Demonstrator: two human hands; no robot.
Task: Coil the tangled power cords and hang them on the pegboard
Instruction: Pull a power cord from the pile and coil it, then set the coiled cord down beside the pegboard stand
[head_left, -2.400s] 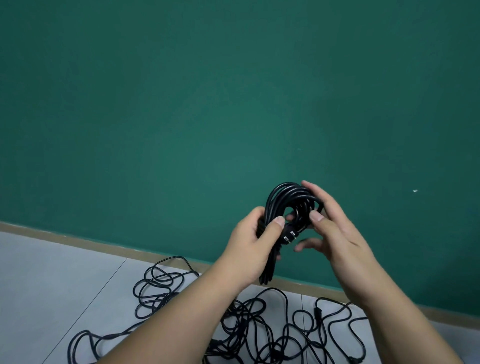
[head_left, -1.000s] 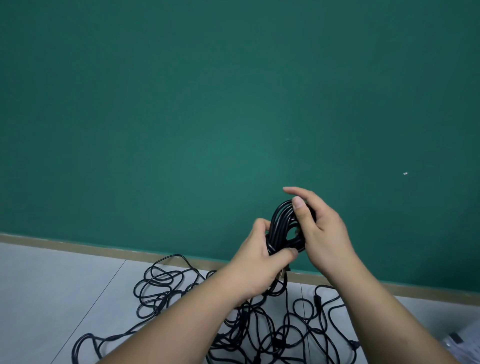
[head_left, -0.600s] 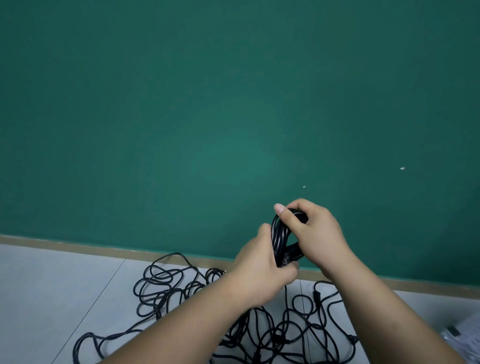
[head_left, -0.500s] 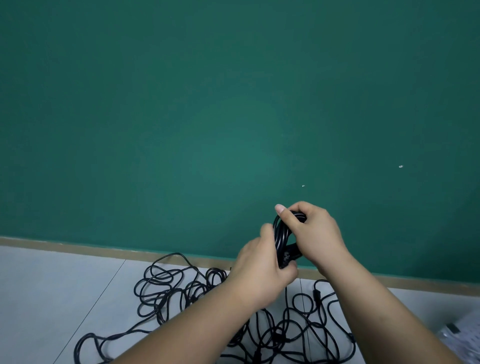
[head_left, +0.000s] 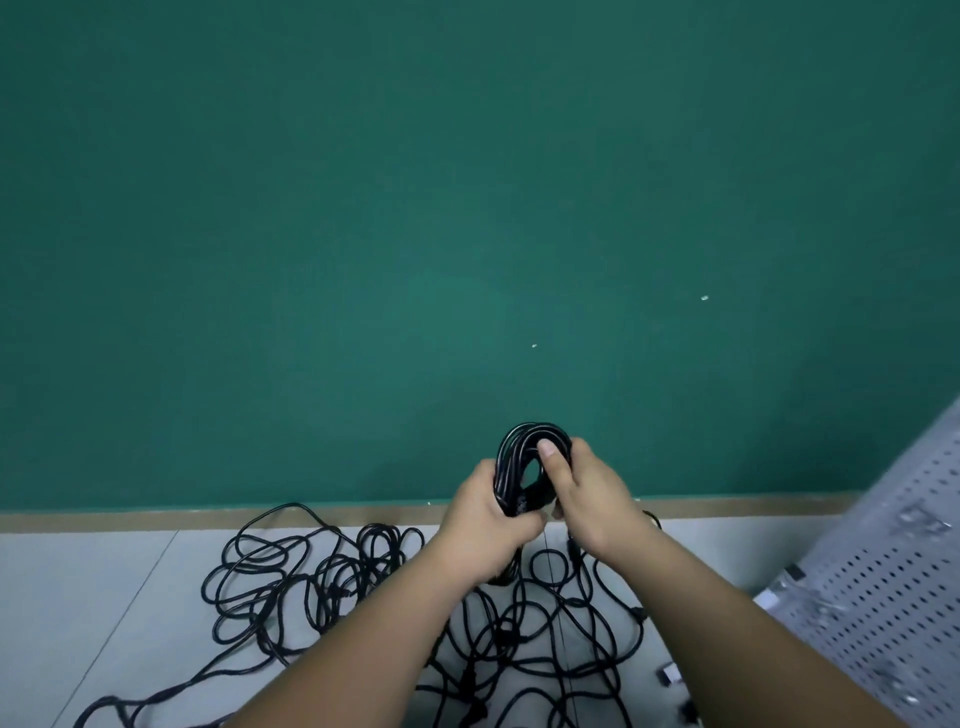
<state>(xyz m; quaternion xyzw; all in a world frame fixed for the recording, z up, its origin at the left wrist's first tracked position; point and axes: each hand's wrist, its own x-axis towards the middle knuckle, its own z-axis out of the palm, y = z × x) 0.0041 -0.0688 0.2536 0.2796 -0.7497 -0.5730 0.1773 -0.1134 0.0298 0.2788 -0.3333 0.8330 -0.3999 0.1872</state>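
**Both hands closed round one coiled cord**

The left hand (head_left: 488, 514) is wrapped round the lower left side of a bundled black cord (head_left: 522, 441), fingers curled tight about the strands. The right hand (head_left: 589, 499) grips the bundle's right side, its thumb pressed against the loop near the top and the other fingers curled behind.

The bundle sits just below the centre of the frame, in front of the green wall (head_left: 363, 234). It stands upright, long axis roughly vertical, rounded end pointing up.

Below the hands, loose tangled cords (head_left: 332, 577) sprawl over the grey floor (head_left: 78, 597). A grey pegboard (head_left: 883, 582) slants across the lower right corner.
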